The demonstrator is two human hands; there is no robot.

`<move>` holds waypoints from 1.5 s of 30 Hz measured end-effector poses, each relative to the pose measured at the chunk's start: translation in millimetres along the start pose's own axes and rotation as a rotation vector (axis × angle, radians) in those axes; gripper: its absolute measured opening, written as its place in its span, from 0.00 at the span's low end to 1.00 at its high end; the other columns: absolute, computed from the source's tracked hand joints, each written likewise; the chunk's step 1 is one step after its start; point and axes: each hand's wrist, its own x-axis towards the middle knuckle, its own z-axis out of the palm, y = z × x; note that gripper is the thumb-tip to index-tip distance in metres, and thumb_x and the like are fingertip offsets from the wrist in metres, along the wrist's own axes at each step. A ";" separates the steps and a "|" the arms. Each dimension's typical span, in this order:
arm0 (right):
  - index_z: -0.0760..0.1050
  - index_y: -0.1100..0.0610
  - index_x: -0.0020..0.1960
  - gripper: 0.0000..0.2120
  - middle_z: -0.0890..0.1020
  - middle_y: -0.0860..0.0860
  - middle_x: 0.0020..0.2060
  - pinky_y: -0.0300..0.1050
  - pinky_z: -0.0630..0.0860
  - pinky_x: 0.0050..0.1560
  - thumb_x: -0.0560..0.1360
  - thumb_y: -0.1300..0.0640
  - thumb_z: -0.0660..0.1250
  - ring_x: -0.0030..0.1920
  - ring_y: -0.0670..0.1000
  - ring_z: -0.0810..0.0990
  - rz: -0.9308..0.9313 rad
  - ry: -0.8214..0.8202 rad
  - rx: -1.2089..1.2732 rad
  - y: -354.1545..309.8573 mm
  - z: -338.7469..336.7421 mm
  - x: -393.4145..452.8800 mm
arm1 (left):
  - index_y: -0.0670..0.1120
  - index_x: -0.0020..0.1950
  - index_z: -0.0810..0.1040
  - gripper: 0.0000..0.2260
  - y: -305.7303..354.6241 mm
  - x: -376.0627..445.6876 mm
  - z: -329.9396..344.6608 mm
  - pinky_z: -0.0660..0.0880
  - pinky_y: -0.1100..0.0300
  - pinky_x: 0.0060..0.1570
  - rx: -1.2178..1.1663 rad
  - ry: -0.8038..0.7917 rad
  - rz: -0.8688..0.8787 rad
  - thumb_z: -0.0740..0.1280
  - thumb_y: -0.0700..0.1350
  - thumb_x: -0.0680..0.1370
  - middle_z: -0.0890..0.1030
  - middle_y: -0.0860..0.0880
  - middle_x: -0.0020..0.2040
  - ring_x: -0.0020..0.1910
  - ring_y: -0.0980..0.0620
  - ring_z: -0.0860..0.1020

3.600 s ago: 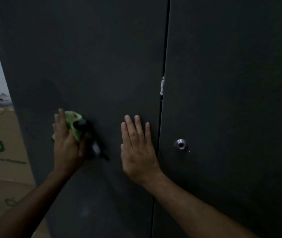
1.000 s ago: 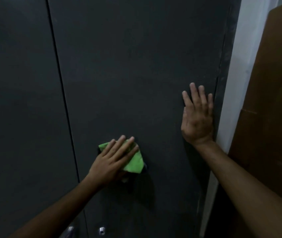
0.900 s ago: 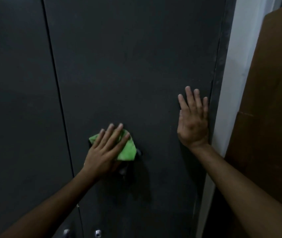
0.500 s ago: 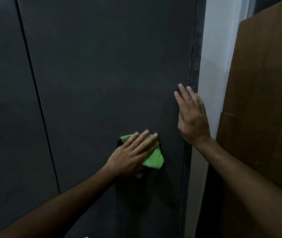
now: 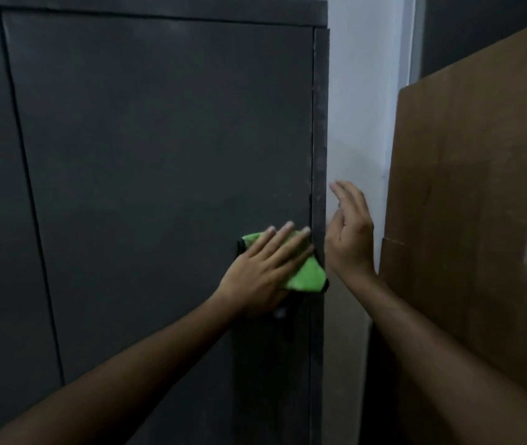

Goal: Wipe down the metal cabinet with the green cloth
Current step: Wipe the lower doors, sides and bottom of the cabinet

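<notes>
The left hand [image 5: 260, 274] presses the green cloth [image 5: 307, 274] flat, fingers straight and slightly spread, against the cabinet [image 5: 159, 155] door at its right edge. The right hand [image 5: 349, 239] (loose, empty) hovers just beyond that edge.

Most of the green cloth [image 5: 307, 274] is covered by the left hand [image 5: 263, 271]; only its edges at 11 and 4 o'clock are seen. Metal cabinet [image 5: 159, 155] is cut off at 9 and 6 o'clock. Right hand [image 5: 349, 232] fingertips are motion-blurred; contact w/ cabinet edge can't be told.
</notes>
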 end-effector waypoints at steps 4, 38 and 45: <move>0.66 0.60 0.77 0.20 0.75 0.55 0.71 0.33 0.68 0.69 0.87 0.58 0.54 0.69 0.44 0.70 0.270 -0.104 0.100 -0.5 16.7 -11.0 | 0.50 0.85 0.58 0.36 -45.2 -20.8 -6.8 0.52 0.42 0.82 0.010 0.042 0.047 0.62 0.59 0.78 0.55 0.43 0.85 0.84 0.39 0.53; 0.77 0.58 0.45 0.28 0.76 0.48 0.32 0.53 0.75 0.35 0.83 0.43 0.46 0.34 0.52 0.77 0.318 0.126 0.059 11.2 54.4 -30.5 | 0.52 0.84 0.59 0.33 -174.8 171.3 -104.6 0.47 0.44 0.83 0.060 0.080 -0.020 0.51 0.63 0.80 0.54 0.45 0.85 0.84 0.40 0.50; 0.80 0.63 0.47 0.21 0.83 0.61 0.39 0.52 0.76 0.41 0.83 0.52 0.53 0.41 0.62 0.81 0.306 0.164 0.014 14.9 56.0 -30.5 | 0.49 0.84 0.60 0.33 -117.5 135.0 -77.3 0.44 0.47 0.83 0.074 -0.028 0.281 0.58 0.62 0.81 0.51 0.48 0.86 0.85 0.43 0.48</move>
